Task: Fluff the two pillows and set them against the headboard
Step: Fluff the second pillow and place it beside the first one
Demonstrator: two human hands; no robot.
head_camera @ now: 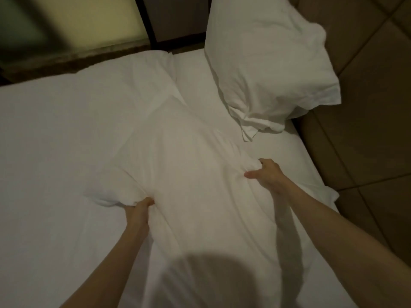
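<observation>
Head view, the only one. Dim room, white bed.

Near pillow [184, 174] lies flat on the sheet [44, 163], between the two hands. Left hand [139, 213] grips its near-left edge: fingers curled closed, a bunch of case fabric gathered under them, thumb tip showing on top. Right hand [265, 174] holds the right edge: fingers dug into a pinched fold, thumb sticking out toward the pillow's middle, not fully clamped. Creases run out from both grips, so the cloth looks under tension.

Why held so, as I read it: opposite edges taken at once lets the filling be shaken or pulled apart, which is the fluffing step; lifting from here would also be easy.

Long axis of this pillow runs away from the fingers, from near the person up toward the far-left corner, where its end lies well beyond both hands. It is not yet pointed along the headboard [367, 107].

Second pillow [266, 58] is beyond the right-hand fingers, well apart from them, propped tilted against the padded headboard panel, open case end drooping down onto the sheet. Its long axis runs roughly along the headboard. Looks already placed, though the loose flap is untidy.

Judgement: about halfway; one pillow up, one in hand.
</observation>
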